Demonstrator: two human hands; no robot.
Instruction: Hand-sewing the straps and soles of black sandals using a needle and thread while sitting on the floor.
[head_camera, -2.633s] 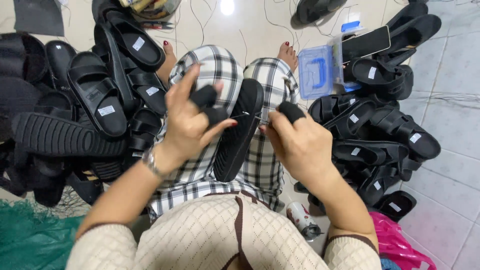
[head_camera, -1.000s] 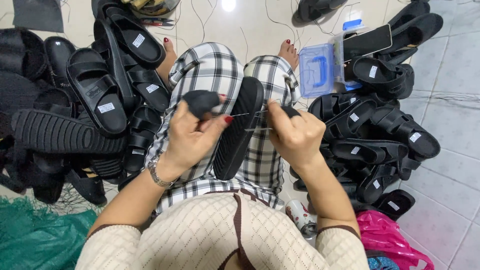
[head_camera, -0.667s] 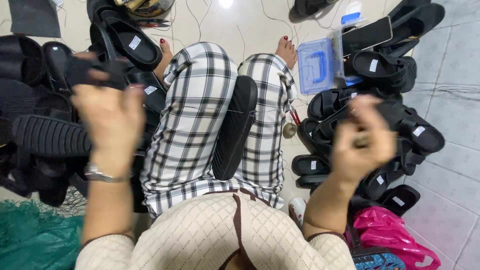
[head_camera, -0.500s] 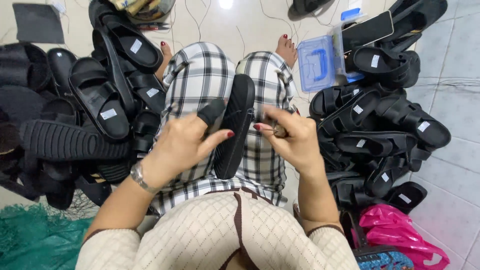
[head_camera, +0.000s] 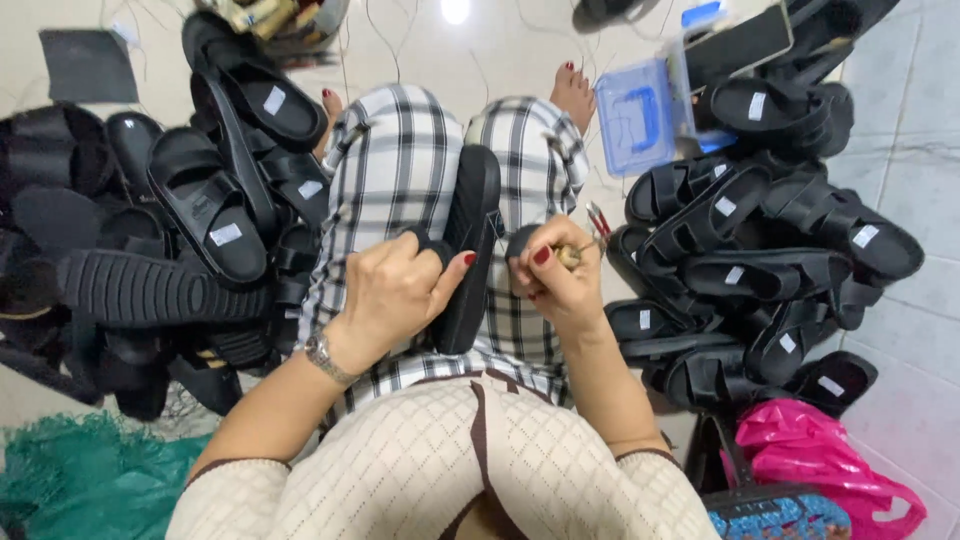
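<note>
Compared with half a second ago, both hands sit a little lower and closer over the lap, and the small tool has tilted up toward the centre of the frame.

Largest in view are two heaps of black sandals: the left pile (head_camera: 190, 250) fills the left side of the frame, the right pile (head_camera: 760, 250) the right side, both on the tiled floor (head_camera: 900, 130). Between them, at centre, one black sandal (head_camera: 468, 250) lies lengthwise along the checked trousers (head_camera: 390, 160). A clear blue plastic box (head_camera: 637, 115) stands at upper right; a pink bag (head_camera: 810, 455) lies at lower right.

The left hand (head_camera: 390, 295) is curled around the sandal's strap and edge, thumb pressed on the sole. The right hand (head_camera: 555, 285) is clenched around a small wooden-handled tool (head_camera: 583, 245), its metal tip pointing up and right, while its fingers also pinch a dark strap piece.

To do this well, I judge the left hand should keep the sandal steady on the lap and the tool tip should stay angled away from the fingers.
</note>
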